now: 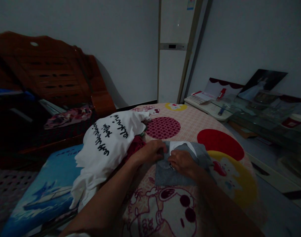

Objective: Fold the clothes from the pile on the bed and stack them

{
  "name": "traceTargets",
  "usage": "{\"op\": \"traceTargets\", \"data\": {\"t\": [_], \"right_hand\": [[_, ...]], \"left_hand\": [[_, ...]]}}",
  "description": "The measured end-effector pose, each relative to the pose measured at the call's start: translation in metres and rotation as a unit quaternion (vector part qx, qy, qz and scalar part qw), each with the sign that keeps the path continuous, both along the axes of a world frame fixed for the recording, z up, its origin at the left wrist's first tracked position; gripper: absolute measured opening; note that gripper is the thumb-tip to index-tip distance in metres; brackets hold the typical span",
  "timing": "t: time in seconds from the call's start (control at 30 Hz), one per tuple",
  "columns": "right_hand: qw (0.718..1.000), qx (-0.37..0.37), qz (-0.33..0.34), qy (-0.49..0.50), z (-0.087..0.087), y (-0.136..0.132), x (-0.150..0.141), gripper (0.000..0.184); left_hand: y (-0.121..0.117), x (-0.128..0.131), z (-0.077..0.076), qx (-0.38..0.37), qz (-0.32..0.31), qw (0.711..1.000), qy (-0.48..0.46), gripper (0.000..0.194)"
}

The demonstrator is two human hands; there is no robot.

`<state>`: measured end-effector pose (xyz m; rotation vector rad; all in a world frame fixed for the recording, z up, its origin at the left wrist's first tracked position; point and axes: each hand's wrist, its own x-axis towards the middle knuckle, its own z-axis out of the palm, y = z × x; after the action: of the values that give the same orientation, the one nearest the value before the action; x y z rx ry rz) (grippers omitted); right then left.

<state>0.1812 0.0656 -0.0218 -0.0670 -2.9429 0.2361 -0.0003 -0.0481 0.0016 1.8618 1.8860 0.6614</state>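
Observation:
A small grey garment [165, 176] with a white inner part lies folded on a pink bedsheet [190, 125] printed with large coloured circles and cartoon dogs. My left hand [150, 152] grips its upper left edge, fingers curled. My right hand [182, 163] presses on the middle of the garment with fingers bent and pinching the cloth. Both forearms reach in from the bottom of the view.
A heap of clothes topped by a white shirt with black writing [108, 141] sits left of my hands. A blue pillow [44, 191] lies lower left. A wooden chair [54, 75], a tall white cabinet [172, 49] and a cluttered glass table [259, 108] stand behind.

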Motion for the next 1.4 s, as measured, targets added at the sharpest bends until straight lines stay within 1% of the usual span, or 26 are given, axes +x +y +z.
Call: {"op": "traceTargets", "data": {"t": [0.03,0.1,0.17,0.23,0.37,0.43,0.5,0.57,0.6,0.7,0.77,0.83,0.9,1.0,1.07,1.13,1.2,1.23,1.27,1.33,1.37,1.4], "right_hand": [[0.999,-0.036,0.007,0.008,0.001,0.003,0.0,0.016],[0.989,-0.139,0.009,0.041,0.003,0.011,0.002,0.017],[0.966,-0.247,-0.018,0.074,0.007,0.02,0.006,0.017],[0.946,-0.314,-0.05,0.065,0.01,0.027,0.011,0.016],[0.932,-0.358,-0.055,-0.024,0.012,0.029,0.018,0.01],[0.921,-0.383,-0.068,-0.031,0.013,0.029,0.019,0.01],[0.906,-0.41,-0.101,-0.014,0.013,0.03,0.02,0.014],[0.896,-0.422,-0.136,0.006,0.013,0.033,0.022,0.019],[0.896,-0.419,-0.146,0.012,0.012,0.035,0.023,0.02],[0.905,-0.403,-0.136,0.002,0.008,0.04,0.024,0.016],[0.903,-0.408,-0.135,0.007,0.008,0.043,0.025,0.017],[0.89,-0.423,-0.167,0.041,0.012,0.046,0.026,0.02],[0.869,-0.434,-0.218,0.097,0.019,0.05,0.029,0.025],[0.841,-0.436,-0.268,0.178,0.026,0.057,0.034,0.029],[0.83,-0.435,-0.28,0.209,0.026,0.062,0.037,0.03],[0.823,-0.434,-0.291,0.22,0.023,0.066,0.039,0.03],[0.818,-0.432,-0.306,0.226,0.018,0.071,0.039,0.03],[0.814,-0.43,-0.316,0.231,0.015,0.073,0.039,0.031],[0.809,-0.427,-0.328,0.237,0.014,0.075,0.04,0.031],[0.804,-0.417,-0.346,0.244,0.013,0.078,0.042,0.032],[0.809,-0.41,-0.346,0.241,0.014,0.08,0.043,0.031],[0.819,-0.402,-0.339,0.229,0.015,0.081,0.045,0.03]], "left_hand": [[0.0,0.003,0.0,0.005,-0.013,1.0,-0.007,0.027],[0.002,0.008,-0.002,-0.017,-0.043,0.998,-0.035,0.026],[0.003,0.011,-0.006,-0.053,-0.059,0.995,-0.056,0.027],[0.004,0.011,-0.009,-0.068,-0.063,0.994,-0.065,0.03],[0.006,0.008,-0.011,-0.067,-0.071,0.993,-0.063,0.03],[0.005,0.008,-0.01,-0.059,-0.073,0.994,-0.062,0.027],[0.005,0.011,-0.009,-0.046,-0.074,0.994,-0.072,0.022],[0.006,0.015,-0.01,-0.036,-0.08,0.992,-0.089,0.018],[0.007,0.017,-0.01,-0.033,-0.086,0.992,-0.09,0.017],[0.009,0.023,-0.013,-0.04,-0.097,0.993,-0.056,0.017],[0.01,0.026,-0.013,-0.045,-0.097,0.993,-0.041,0.017],[0.011,0.028,-0.01,-0.042,-0.093,0.993,-0.059,0.012],[0.01,0.03,-0.007,-0.028,-0.081,0.992,-0.092,0.005],[0.011,0.037,-0.004,-0.002,-0.07,0.991,-0.112,0.01],[0.012,0.042,-0.007,0.012,-0.086,0.992,-0.089,0.014],[0.014,0.045,-0.011,0.02,-0.107,0.992,-0.065,0.016],[0.016,0.044,-0.015,0.016,-0.112,0.991,-0.077,0.014],[0.016,0.042,-0.015,0.015,-0.099,0.99,-0.097,0.013],[0.016,0.038,-0.014,0.019,-0.074,0.99,-0.12,0.012],[0.014,0.028,-0.011,0.044,-0.006,0.987,-0.155,0.015],[0.013,0.023,-0.008,0.059,0.024,0.985,-0.161,0.016],[0.012,0.019,-0.006,0.071,0.047,0.983,-0.161,0.017]]}}
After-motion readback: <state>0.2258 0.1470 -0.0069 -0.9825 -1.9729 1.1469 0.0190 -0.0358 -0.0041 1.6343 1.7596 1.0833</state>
